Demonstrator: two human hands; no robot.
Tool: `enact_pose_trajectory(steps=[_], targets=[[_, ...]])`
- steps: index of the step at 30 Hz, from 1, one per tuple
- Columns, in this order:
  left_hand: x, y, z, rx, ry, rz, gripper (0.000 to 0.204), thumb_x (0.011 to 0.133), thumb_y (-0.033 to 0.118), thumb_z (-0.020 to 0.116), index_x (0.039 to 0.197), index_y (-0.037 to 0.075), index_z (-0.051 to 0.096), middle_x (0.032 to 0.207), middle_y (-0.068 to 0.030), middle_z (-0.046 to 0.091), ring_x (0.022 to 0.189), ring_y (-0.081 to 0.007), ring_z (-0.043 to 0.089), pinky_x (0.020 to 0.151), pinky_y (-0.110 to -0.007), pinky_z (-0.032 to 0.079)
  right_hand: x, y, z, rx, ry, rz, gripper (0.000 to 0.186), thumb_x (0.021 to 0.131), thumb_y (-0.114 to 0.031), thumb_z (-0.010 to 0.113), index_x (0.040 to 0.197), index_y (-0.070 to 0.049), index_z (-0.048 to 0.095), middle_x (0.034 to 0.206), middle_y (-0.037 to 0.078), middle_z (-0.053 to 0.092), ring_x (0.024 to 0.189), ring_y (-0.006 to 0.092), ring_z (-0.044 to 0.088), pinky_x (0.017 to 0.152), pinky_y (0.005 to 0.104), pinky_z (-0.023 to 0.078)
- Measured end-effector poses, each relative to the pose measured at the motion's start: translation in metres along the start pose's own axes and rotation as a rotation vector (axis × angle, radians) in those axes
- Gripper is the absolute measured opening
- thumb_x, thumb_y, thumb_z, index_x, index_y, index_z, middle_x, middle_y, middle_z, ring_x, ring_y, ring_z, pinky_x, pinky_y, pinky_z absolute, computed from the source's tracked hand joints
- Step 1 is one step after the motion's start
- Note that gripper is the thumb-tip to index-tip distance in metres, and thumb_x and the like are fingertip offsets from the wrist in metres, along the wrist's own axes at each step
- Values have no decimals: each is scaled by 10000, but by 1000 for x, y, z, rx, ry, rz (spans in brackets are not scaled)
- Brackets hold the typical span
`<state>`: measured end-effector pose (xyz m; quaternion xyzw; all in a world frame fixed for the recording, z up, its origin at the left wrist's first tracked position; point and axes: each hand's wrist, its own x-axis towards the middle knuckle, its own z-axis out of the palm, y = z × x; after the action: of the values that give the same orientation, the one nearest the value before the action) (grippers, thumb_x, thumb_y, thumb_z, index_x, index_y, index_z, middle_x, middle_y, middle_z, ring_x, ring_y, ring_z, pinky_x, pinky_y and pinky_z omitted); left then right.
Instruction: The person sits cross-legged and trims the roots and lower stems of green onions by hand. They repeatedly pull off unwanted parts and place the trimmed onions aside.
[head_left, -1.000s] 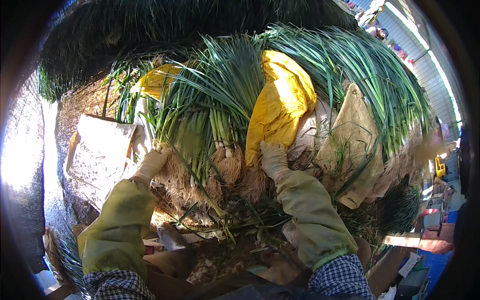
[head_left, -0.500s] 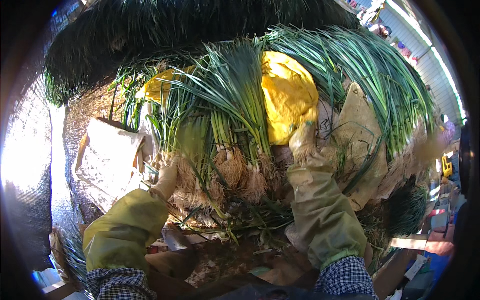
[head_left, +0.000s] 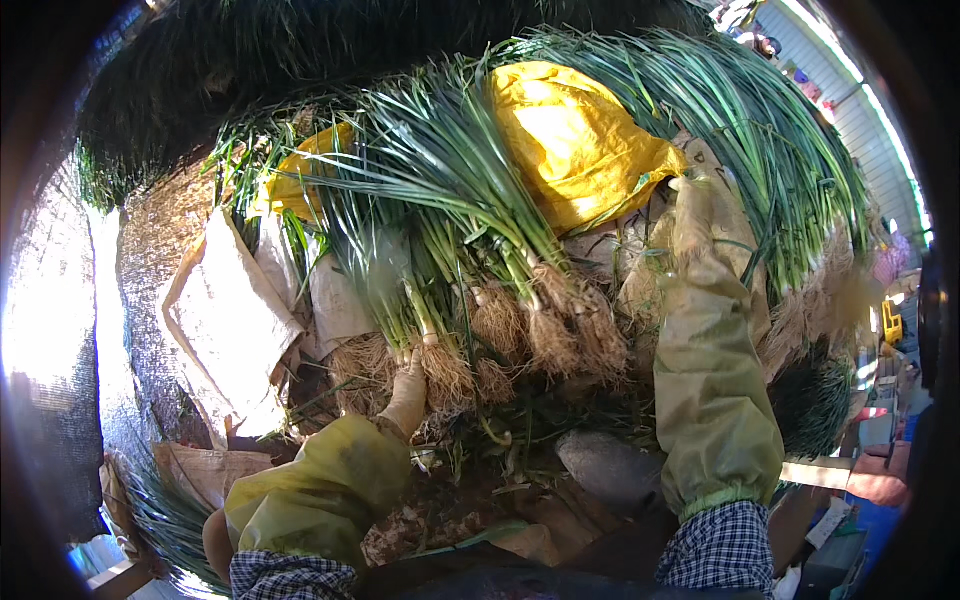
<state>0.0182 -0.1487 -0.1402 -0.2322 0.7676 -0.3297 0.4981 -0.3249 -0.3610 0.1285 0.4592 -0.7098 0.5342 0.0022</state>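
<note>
My left hand [head_left: 406, 385], gloved, grips the white bases of green onions [head_left: 428, 335] at the lower middle, fingers partly hidden by stalks and roots. My right hand [head_left: 690, 215], also gloved, is raised at the right with its fingers closed on the lower corner of a bright yellow sack [head_left: 560, 130]. Between my hands another bunch of green onions [head_left: 565, 310] lies with shaggy roots toward me. A pale folded sack [head_left: 215, 320] lies left of them, and a beige sack [head_left: 645, 290] sits partly under my right arm.
A dark mound of leaves [head_left: 330, 40] runs along the back. More onions [head_left: 760, 170] fan out at the right. A second yellow cloth [head_left: 285, 190] lies under leaves. A silvery mesh sheet [head_left: 60, 330] borders the left, a wooden board [head_left: 815, 474] the lower right.
My right hand has moved up and right, shifting the yellow sack the same way. My left hand has moved right with its onions, exposing more pale sacking. The middle bunch lies farther right.
</note>
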Motion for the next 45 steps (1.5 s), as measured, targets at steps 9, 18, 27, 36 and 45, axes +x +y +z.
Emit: enact_pose_trajectory(steps=[9, 18, 27, 36, 45], targets=[[-75, -24, -35, -3511, -276, -1038, 730, 855, 316, 611, 1431, 130, 203, 1300, -168, 444, 1112, -303, 475, 822, -418, 476, -164, -28, 38, -851, -920, -571, 294, 871, -296, 558, 1074, -85, 586, 1039, 93, 569, 955, 206, 543, 790, 369, 446], [-227, -21, -119, -3568, 49, -1134, 468, 887, 159, 554, 1311, 167, 357, 747, 45, 436, 589, -85, 453, 484, -258, 423, -184, -74, -7, -510, -983, -140, 242, 842, -274, 532, 906, -42, 558, 755, 68, 550, 632, 196, 521, 562, 349, 408], [-201, 1, -139, -3843, 188, -464, 343, 905, 237, 559, 1201, 78, 493, 1040, -35, 577, 925, -167, 555, 739, -317, 470, -375, -38, -124, -168, -1177, 0, 219, 823, -267, 579, 922, -72, 586, 910, 141, 595, 802, 348, 577, 716, 404, 458], [-190, 27, -141, -3776, 40, -771, 123, 899, 105, 564, 988, 23, 586, 795, -39, 603, 669, -142, 572, 592, -271, 479, -350, -24, -100, -15, -1174, 379, 359, 846, -264, 554, 1091, -2, 571, 982, 126, 601, 810, 228, 554, 755, 344, 435], [-216, 12, -157, -3908, 14, -421, 106, 938, 146, 489, 963, 54, 537, 783, -74, 619, 586, -167, 554, 507, -309, 471, -343, -32, -95, 331, -1313, 675, 263, 882, -272, 538, 936, -25, 610, 885, 76, 620, 751, 157, 536, 629, 324, 474]])
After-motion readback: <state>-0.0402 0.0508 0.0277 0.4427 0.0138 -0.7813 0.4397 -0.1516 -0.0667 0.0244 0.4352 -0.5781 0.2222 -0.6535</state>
